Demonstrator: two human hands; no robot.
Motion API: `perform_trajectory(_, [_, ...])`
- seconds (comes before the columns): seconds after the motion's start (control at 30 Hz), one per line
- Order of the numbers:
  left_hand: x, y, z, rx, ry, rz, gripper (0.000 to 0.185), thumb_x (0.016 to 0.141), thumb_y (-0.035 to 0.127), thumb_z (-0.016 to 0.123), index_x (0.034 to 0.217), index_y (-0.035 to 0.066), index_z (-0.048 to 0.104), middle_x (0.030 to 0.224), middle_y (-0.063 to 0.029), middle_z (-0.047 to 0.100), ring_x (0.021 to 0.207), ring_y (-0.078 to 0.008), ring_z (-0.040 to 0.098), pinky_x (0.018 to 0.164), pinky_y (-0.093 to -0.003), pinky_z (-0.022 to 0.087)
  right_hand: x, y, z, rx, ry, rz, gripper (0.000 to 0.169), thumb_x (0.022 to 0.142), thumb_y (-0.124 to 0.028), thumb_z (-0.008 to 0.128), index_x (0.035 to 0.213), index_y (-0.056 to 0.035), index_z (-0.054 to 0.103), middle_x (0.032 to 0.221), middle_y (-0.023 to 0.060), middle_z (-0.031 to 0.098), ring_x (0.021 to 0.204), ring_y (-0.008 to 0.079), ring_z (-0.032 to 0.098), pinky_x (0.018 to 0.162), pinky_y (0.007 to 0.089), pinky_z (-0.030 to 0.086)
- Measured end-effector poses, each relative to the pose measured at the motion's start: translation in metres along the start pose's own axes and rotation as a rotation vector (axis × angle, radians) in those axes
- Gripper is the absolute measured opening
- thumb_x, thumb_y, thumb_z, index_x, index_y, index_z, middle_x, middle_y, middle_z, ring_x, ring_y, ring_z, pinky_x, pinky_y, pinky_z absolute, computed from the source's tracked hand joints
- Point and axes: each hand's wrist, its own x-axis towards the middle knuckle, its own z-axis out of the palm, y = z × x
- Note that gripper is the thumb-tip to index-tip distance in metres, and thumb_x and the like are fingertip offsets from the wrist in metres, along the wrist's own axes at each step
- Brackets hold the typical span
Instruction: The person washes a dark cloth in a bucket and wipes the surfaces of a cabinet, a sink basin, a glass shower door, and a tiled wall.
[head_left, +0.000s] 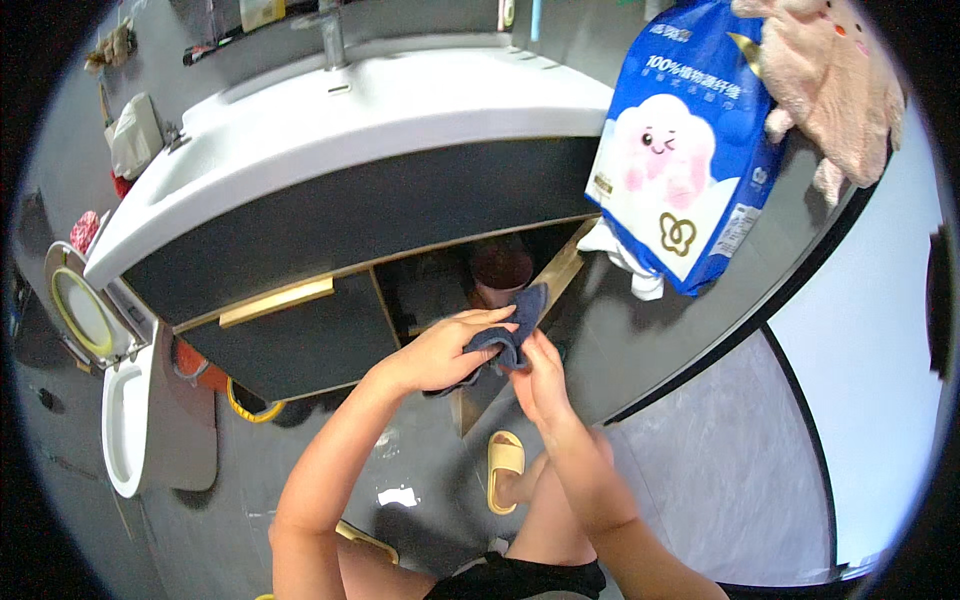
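A dark blue-grey cloth (530, 306) is bunched up between my two hands, in front of the open part of the vanity cabinet. My left hand (442, 349) grips it from the left, with fingers stretched over its top. From below and to the right, my right hand (544, 379) pinches its lower edge. Part of the cloth hangs under my left palm. Just beyond it, inside the dark cabinet, stands a dull pink round container (501, 266), partly hidden by my left hand and the cloth. The cabinet door (562, 277) stands swung open beside the cloth.
Above the cabinet is a white washbasin (420, 97) with a chrome faucet (332, 37). A blue-and-white tissue pack (667, 165) and a plush toy (840, 97) hang at right. A toilet (161, 420) stands left. Yellow slippers (496, 480) are on my feet.
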Motion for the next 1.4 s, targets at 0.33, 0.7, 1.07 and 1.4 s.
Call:
perform_trajectory(0.33, [0.100,-0.035,0.010,0.189,-0.170,0.008,0.044,0.085,0.028,0.045,0.126,0.014,0.042,0.139,-0.0100,0.025,0.127,-0.0352,0.022,0.105,-0.0410,0.018,-0.010,0.001,-0.007,0.254,-0.116,0.068,0.025,0.088,-0.023,0.038,0.104,-0.0063,0.048,0.098,0.0066,0.051,0.086,0.0193,0.047,0.079,0.0334,0.037])
perform_trajectory(0.7, [0.037,-0.015,0.009,-0.019,-0.128,0.046,0.047,0.090,0.035,0.034,0.123,0.004,0.043,0.137,-0.0155,0.028,0.128,-0.0318,0.021,0.105,-0.0384,0.017,-0.008,0.004,-0.025,0.370,-0.158,0.033,0.041,0.089,-0.039,0.035,0.115,-0.0086,0.046,0.112,0.0076,0.051,0.097,0.0207,0.049,0.082,0.0384,0.039])
perform_trajectory(1.07, [0.049,-0.019,0.006,0.223,-0.172,0.029,0.050,0.083,0.022,0.037,0.131,0.006,0.032,0.139,-0.0184,0.019,0.128,-0.0346,0.020,0.105,-0.0379,0.017,-0.010,0.008,0.000,0.411,-0.082,0.057,0.058,0.085,-0.057,0.030,0.114,-0.0092,0.046,0.105,0.0052,0.050,0.097,0.0197,0.044,0.085,0.0334,0.034])
perform_trajectory(1.4, [-0.055,0.024,0.007,0.180,0.045,0.040,0.056,0.065,0.002,0.052,0.121,0.005,0.042,0.133,-0.0182,0.032,0.119,-0.0363,0.035,0.100,-0.0408,0.029,-0.011,0.001,0.005,0.246,-0.045,0.060,0.049,0.090,-0.046,0.031,0.109,-0.0053,0.049,0.107,0.0060,0.053,0.100,0.0192,0.048,0.089,0.0347,0.035])
